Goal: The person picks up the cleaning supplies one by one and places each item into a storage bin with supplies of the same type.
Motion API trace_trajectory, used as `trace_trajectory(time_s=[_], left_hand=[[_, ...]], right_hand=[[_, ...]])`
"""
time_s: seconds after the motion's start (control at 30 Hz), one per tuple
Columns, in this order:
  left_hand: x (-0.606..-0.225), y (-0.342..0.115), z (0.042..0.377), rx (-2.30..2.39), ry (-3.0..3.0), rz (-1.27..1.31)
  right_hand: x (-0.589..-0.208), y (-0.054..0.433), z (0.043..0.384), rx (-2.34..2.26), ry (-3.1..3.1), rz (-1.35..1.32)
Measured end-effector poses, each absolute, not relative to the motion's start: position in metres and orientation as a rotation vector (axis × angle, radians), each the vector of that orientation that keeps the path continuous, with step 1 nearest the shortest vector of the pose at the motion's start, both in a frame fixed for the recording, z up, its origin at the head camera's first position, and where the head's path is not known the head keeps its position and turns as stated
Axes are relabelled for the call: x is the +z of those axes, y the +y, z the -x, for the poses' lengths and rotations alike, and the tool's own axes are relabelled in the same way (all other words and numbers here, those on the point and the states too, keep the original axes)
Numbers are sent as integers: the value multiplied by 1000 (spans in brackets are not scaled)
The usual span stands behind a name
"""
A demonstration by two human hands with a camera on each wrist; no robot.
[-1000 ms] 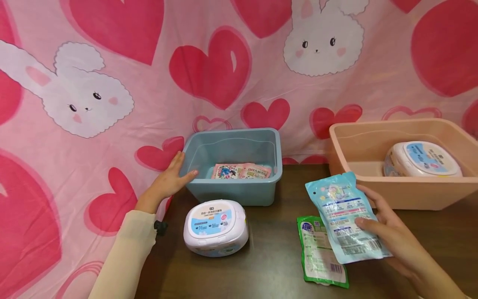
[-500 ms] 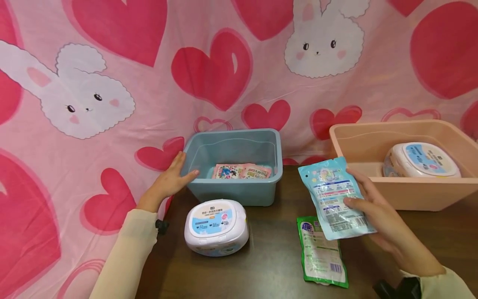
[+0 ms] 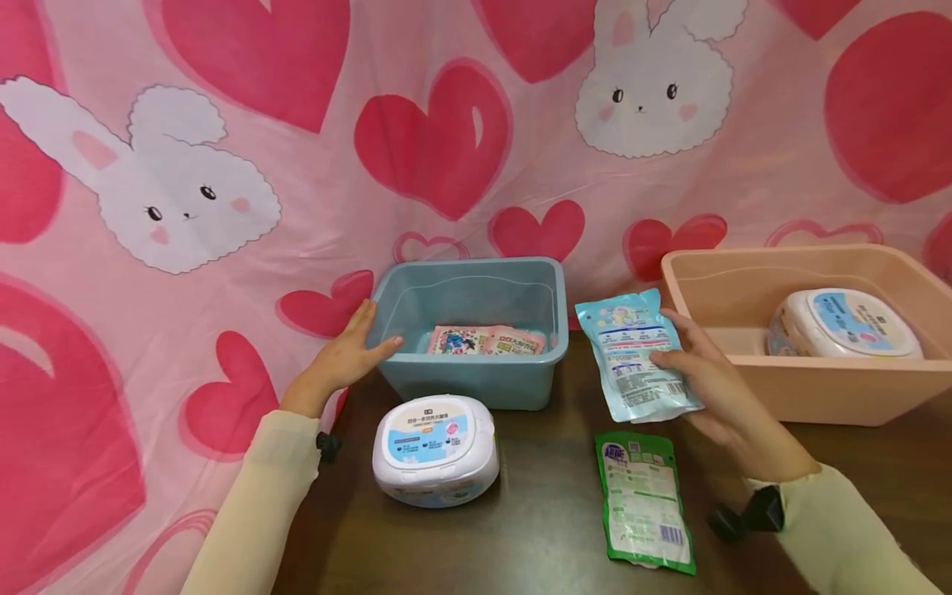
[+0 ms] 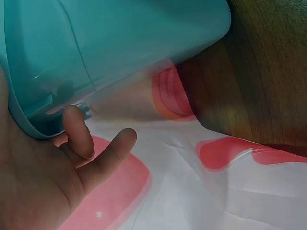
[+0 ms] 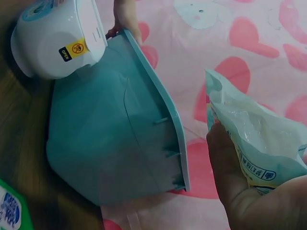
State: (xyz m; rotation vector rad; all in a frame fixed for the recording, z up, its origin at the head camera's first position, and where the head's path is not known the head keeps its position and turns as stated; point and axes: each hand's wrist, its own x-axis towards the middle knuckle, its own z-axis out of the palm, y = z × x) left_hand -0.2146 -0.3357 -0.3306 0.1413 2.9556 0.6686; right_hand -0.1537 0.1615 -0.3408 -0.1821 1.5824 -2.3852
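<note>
My right hand (image 3: 710, 376) pinches a light blue pouch (image 3: 635, 359) by its right edge, thumb on the printed face. The pouch is held up to the right of the blue plastic bin (image 3: 464, 384), in front of the peach bin. At the blue bin's left front corner, my left hand (image 3: 342, 359) holds the rim, thumb over the edge and fingers along the outer side. Two of its fingers (image 4: 115, 158) show below the rim in the left wrist view. Pink printed packets (image 3: 487, 340) lie inside the blue bin.
A white lidded tub (image 3: 435, 450) stands in front of the blue bin. On the dark wooden table (image 3: 543, 512) lies a green pouch (image 3: 645, 500). The peach bin (image 3: 818, 388) at right contains another white tub (image 3: 848, 322). A pink heart-print cloth (image 3: 446, 49) hangs behind.
My right hand has carried the light blue pouch left and away from me, uncovering more of the green pouch. My left hand stays at the blue bin's rim.
</note>
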Motion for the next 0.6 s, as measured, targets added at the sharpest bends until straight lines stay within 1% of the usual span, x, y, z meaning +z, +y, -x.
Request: trace_trajectory(time_s=[0.23,0.6], left_hand=[[-333,-336,216,665,2967,-141],[-334,-337,215,687,2969,-129]], right_hand=[[-329,139,173,-2401,1536,58],[-323,112,200,-2432,1403,44]])
